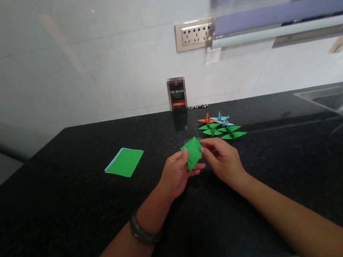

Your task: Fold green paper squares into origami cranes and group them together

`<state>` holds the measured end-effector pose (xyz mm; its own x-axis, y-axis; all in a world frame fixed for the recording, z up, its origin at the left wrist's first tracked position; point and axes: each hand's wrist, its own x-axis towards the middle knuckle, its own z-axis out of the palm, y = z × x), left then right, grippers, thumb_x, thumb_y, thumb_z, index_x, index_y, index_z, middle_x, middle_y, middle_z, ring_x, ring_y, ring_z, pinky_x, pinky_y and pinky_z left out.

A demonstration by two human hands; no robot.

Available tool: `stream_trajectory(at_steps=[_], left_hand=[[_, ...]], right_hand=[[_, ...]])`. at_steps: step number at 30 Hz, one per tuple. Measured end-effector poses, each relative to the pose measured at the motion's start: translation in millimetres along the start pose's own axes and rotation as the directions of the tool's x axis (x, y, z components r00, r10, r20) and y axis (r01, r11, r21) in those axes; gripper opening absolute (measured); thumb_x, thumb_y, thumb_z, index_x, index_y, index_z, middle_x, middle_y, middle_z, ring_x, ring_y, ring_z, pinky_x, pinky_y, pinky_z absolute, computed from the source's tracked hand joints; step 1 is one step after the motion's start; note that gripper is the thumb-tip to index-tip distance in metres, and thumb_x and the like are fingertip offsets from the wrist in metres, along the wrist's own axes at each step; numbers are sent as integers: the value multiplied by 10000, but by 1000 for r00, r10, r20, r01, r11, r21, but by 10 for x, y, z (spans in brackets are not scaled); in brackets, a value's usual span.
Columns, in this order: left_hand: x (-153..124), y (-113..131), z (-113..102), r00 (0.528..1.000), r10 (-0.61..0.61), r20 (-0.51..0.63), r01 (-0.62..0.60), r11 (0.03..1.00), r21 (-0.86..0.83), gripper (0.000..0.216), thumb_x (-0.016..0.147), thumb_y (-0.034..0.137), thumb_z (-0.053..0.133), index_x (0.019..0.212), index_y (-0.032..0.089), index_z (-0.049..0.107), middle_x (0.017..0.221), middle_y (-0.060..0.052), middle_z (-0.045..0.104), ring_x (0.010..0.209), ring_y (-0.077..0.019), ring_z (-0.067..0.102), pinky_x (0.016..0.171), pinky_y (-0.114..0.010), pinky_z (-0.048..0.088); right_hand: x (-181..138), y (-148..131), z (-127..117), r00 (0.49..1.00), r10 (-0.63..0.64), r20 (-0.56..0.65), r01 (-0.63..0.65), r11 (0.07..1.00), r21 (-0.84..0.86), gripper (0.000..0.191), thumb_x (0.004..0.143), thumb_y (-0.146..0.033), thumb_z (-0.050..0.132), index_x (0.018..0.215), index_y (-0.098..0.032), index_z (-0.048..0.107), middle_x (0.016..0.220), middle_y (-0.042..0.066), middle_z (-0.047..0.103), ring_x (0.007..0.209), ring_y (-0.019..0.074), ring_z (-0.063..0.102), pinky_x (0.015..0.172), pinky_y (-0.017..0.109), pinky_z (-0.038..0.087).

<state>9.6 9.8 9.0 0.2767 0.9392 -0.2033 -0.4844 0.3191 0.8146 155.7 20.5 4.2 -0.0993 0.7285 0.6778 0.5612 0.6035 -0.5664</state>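
A folded piece of green paper (pixel 192 152) is held just above the black counter (pixel 75 205), both hands on it. My left hand (pixel 176 173) pinches its lower left part between thumb and fingers. My right hand (pixel 223 159) grips its right edge with the fingertips. A dark band sits on my left wrist.
A stack of paper sheets with a green one on top (pixel 125 162) lies to the left. Several folded paper cranes (pixel 221 127), green, blue and orange, sit behind my hands. A small dark object (pixel 176 94) stands against the wall, under a socket strip (pixel 195 34). A sink (pixel 338 99) is at the right.
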Motion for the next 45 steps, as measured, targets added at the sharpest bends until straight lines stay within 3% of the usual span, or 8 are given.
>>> stream_trajectory(at_steps=[4,12,18,24,28,35,41,45], left_hand=[[-6,-13,26,1000,8,18,-6,997,-79,168,827,238,541,887,102,620,805,-73,690,697,-155,673,624,-239,522],[9,-53,18,998,54,-23,-56,996,-66,192,761,311,627,819,129,633,803,-49,682,745,-144,641,746,-293,477],[18,-67,15,996,90,7,-89,995,-50,211,745,333,641,820,137,630,807,-42,670,791,-146,628,788,-310,465],[12,-69,33,995,98,-12,-99,994,-48,217,714,347,666,740,142,602,624,20,586,748,-132,609,851,-347,444],[13,-68,39,996,93,-16,-93,994,-63,228,703,349,674,749,140,598,681,1,616,749,-135,606,869,-365,434],[12,-61,39,996,83,-17,-84,993,-79,223,708,341,669,777,136,614,722,-11,638,741,-132,610,857,-355,443],[10,-60,38,996,93,-9,-93,995,-44,249,713,363,659,804,134,619,781,-30,653,773,-139,613,867,-359,442],[9,-57,43,995,94,-24,-95,995,-41,250,700,364,672,781,135,613,758,-24,647,773,-142,615,865,-362,445]], right_hand=[[34,45,-10,990,-144,-7,141,978,-153,247,837,-182,501,1054,-188,620,954,95,632,868,183,608,756,323,520],[20,96,2,975,-219,44,223,939,-262,269,839,-178,495,1064,-196,643,1109,134,604,946,217,585,798,381,512],[30,82,-11,978,-200,66,210,947,-245,345,840,-178,479,1173,-185,571,1100,133,610,1022,232,564,867,411,490],[34,57,-10,972,-225,74,237,922,-306,308,847,-182,481,1133,-185,595,1121,127,611,1018,225,565,854,389,494],[35,51,-13,969,-238,68,247,913,-323,283,843,-177,491,1094,-156,620,1113,139,616,980,223,571,823,372,500],[29,54,-24,971,-222,90,239,919,-312,261,836,-166,492,1036,-217,651,1119,110,609,940,215,574,786,384,506],[38,57,-20,972,-227,67,237,931,-278,360,838,-173,484,1189,-193,564,1092,125,618,1012,243,559,858,421,486],[36,58,-19,973,-213,86,229,928,-293,314,847,-179,477,1133,-208,604,1105,122,616,1001,233,564,840,414,493]])
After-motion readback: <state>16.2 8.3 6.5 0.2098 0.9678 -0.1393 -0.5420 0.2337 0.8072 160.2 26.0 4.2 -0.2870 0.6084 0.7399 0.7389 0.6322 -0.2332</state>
